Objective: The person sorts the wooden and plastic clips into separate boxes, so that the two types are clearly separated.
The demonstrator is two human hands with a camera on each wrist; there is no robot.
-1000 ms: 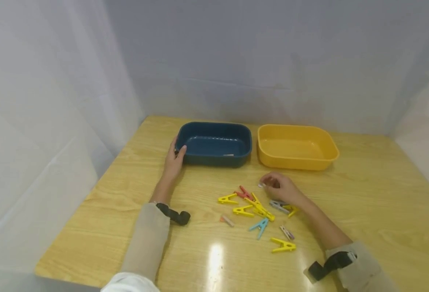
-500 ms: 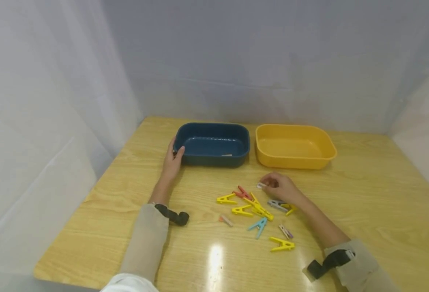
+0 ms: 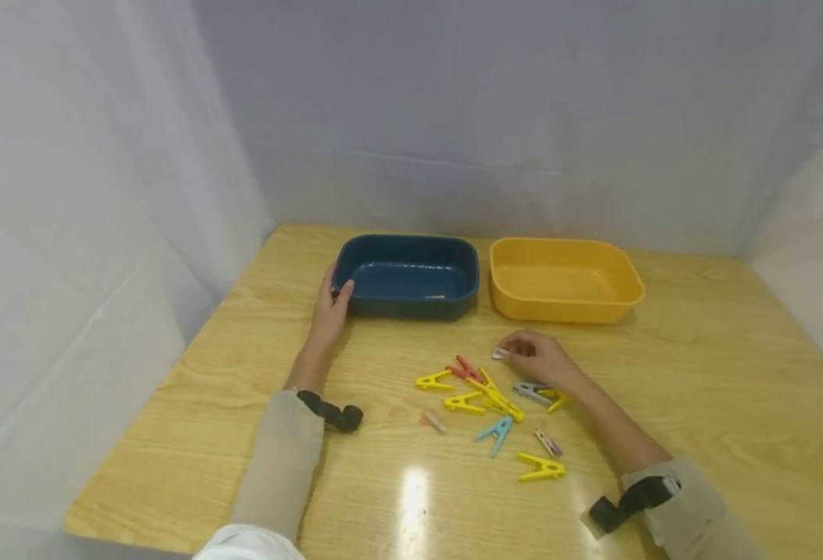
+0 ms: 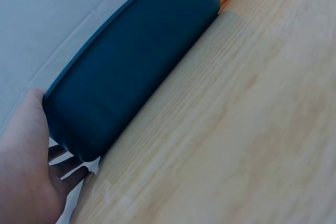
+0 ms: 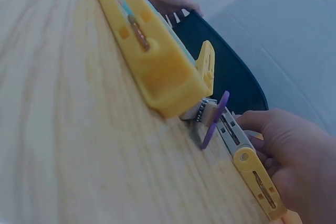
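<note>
**Hands hold their places; right hand edges toward the peg pile**

Little differs from a second ago: the right hand (image 3: 541,359) has drifted slightly toward 12 o'clock, its pinched small pale peg (image 3: 499,354) with it, and the view has shifted a touch. The left hand (image 3: 332,309) stays at the blue tray (image 3: 407,302).

The left hand lies flat on the surface (image 3: 698,373), palm against the tray's 9 o'clock end wall, thumb hooked over the rim and fingers (image 4: 68,161) spread loosely around the lower corner. The forearm runs back toward 6 o'clock, with a black wrist strap (image 3: 330,412) at the cuff. The right hand rests on the surface at 6 o'clock of the yellow tray (image 3: 565,309), fingers curled, thumb and forefinger pinching the pale peg at its 9 o'clock tip. Whether the peg is lifted off the surface cannot be told.

The two trays stand side by side, just apart, blue at 9 o'clock of yellow. A small pale object (image 3: 436,296) lies inside the blue tray. Pegs lie scattered at 7 o'clock of the right hand: several yellow pegs (image 3: 499,400), a red peg (image 3: 466,369), a light blue peg (image 3: 497,431), a grey peg (image 3: 530,392) just beside the wrist, and a lone yellow peg (image 3: 541,467) nearest 6 o'clock. Nothing lies between the right hand and either tray.
</note>
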